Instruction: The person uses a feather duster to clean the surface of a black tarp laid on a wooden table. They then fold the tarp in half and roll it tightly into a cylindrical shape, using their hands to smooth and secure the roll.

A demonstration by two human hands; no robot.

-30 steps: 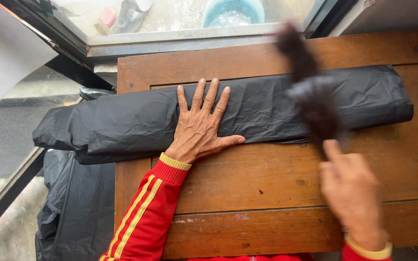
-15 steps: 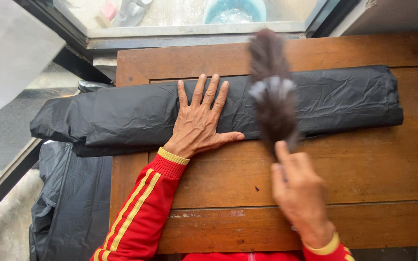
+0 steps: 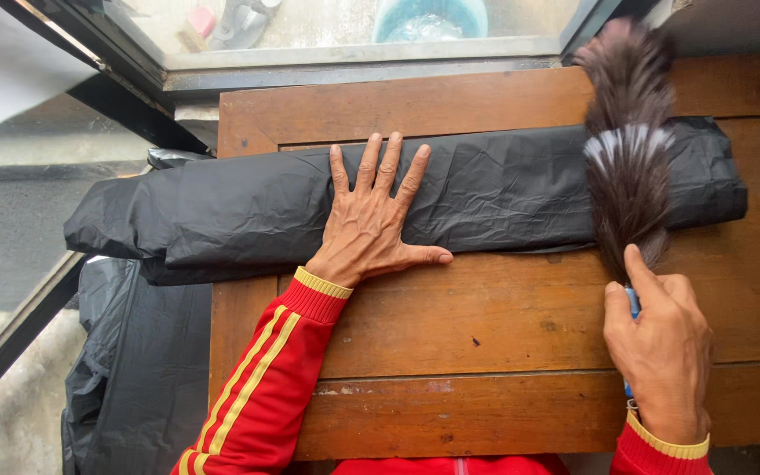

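Work in hand: we are dusting a folded black plastic sheet [image 3: 485, 198] that lies across a wooden table [image 3: 503, 325].
Done so far: we judge the sheet already folded into a long flat strip and laid out; nothing shows how much of it has been brushed.
Left to do: by our reading, most of the strip's length, from the right end to the left overhang, is yet to be swept.
Left hand [image 3: 376, 230]: our palm lies flat on the middle of the sheet, fingers [image 3: 371, 163] spread wide and straight, thumb out on the wood; it grips nothing, only pins the plastic.
Right hand [image 3: 661, 347]: our fingers are curled tight round the blue handle of a feather duster [image 3: 628, 167], thumb pressed along its top.
Duster position: its dark plume, pale-banded midway, lies over the strip's right end.
Sheet's look: glossy, creased, thin; its left end hangs past the table edge.
Below the table: more black plastic [image 3: 134, 369] droops at the left.
Beyond: a window frame [image 3: 354, 66] and a blue basin [image 3: 428, 18] outside.
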